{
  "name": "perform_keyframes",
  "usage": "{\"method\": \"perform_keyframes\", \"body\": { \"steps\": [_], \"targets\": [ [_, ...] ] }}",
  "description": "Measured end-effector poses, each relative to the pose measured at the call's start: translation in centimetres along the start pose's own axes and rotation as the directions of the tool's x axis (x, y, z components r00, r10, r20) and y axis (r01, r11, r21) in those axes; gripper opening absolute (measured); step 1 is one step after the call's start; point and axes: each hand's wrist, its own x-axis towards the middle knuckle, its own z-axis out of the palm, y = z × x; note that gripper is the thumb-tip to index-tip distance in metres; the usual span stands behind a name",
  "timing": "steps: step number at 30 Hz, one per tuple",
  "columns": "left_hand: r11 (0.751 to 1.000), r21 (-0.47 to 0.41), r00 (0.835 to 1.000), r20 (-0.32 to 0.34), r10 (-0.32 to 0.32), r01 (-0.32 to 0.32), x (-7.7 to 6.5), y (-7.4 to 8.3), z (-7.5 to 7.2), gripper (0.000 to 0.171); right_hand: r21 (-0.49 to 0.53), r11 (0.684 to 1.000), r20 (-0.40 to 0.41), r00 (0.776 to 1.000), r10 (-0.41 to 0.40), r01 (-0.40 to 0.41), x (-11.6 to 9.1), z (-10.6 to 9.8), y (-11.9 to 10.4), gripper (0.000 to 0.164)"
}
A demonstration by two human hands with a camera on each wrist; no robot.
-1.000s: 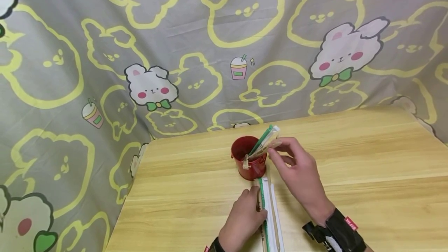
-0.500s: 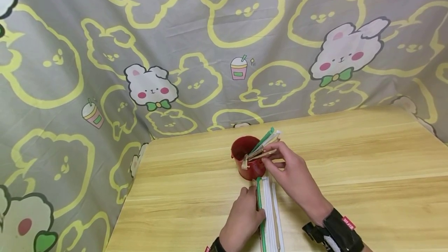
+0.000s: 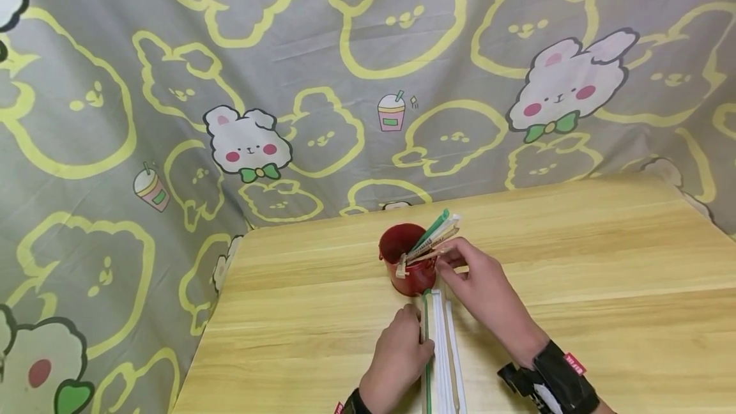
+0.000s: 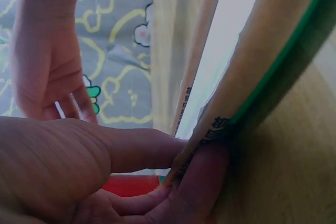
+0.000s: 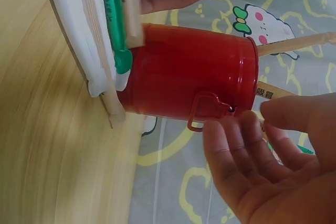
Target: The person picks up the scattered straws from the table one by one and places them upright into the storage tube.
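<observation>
A small red bucket stands on the wooden table with several paper-wrapped straws leaning in it to the right, one green-topped. At the bucket's right rim is my right hand; its fingers are loosely bent beside the lowest brown straw. The right wrist view shows a gap between thumb and fingertips, close to the bucket's wire handle. My left hand lies at the left edge of a row of wrapped straws, white, brown and green. Its thumb and finger pinch a brown-wrapped straw.
The straw row runs from the bucket's base toward the table's near edge. Behind and left of the wooden table hangs a grey cartoon-print curtain. Both wrists wear black straps, with a camera mount at the right one.
My right hand first moves left and down along the bucket, then slightly back right; a brown straw leans lower at the rim. The left hand shifts slightly at the straw row's edge.
</observation>
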Motion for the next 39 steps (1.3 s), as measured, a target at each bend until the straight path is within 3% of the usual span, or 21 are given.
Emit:
{"method": "perform_keyframes", "body": {
  "steps": [5, 11, 21, 27, 31, 35, 39],
  "targets": [
    [0.999, -0.038, 1.000, 0.018, -0.012, 0.013, 0.2, 0.1, -0.7, 0.033, -0.044, 0.999, 0.028, 0.999, 0.026, -0.024, -0.1, 0.1, 0.3, 0.015],
    [0.997, -0.046, 0.998, 0.004, 0.061, -0.061, -0.1, 0.3, -2.2, 0.031, -0.050, 0.998, 0.052, 0.998, 0.035, -0.032, -0.1, 0.1, 0.5, 0.015],
    [0.991, -0.088, 0.993, 0.061, 0.105, -0.099, -0.9, 0.4, -6.7, 0.013, -0.017, 0.997, 0.080, 0.994, 0.078, -0.077, -0.2, -0.1, 0.5, 0.022],
    [0.981, -0.139, 0.990, -0.055, 0.130, -0.136, -1.2, 0.6, -9.1, 0.010, -0.008, 0.996, 0.113, 0.990, 0.087, -0.087, -0.1, 0.0, 0.6, 0.039],
    [0.966, -0.192, 0.977, -0.157, 0.143, -0.172, -1.3, 0.8, -10.2, 0.009, -0.016, 0.995, 0.126, 0.987, 0.097, -0.095, -0.1, 0.0, 0.6, 0.039],
    [0.949, -0.250, 0.952, -0.283, 0.120, -0.194, -1.3, 0.8, -11.1, 0.009, -0.027, 0.994, 0.146, 0.983, 0.107, -0.104, -0.1, 0.0, 0.8, 0.033],
    [0.921, -0.309, 0.911, -0.401, 0.101, -0.238, -1.4, 0.8, -11.8, 0.012, -0.041, 0.994, 0.165, 0.981, 0.105, -0.099, 0.0, 0.1, 0.9, 0.029]
  ]
}}
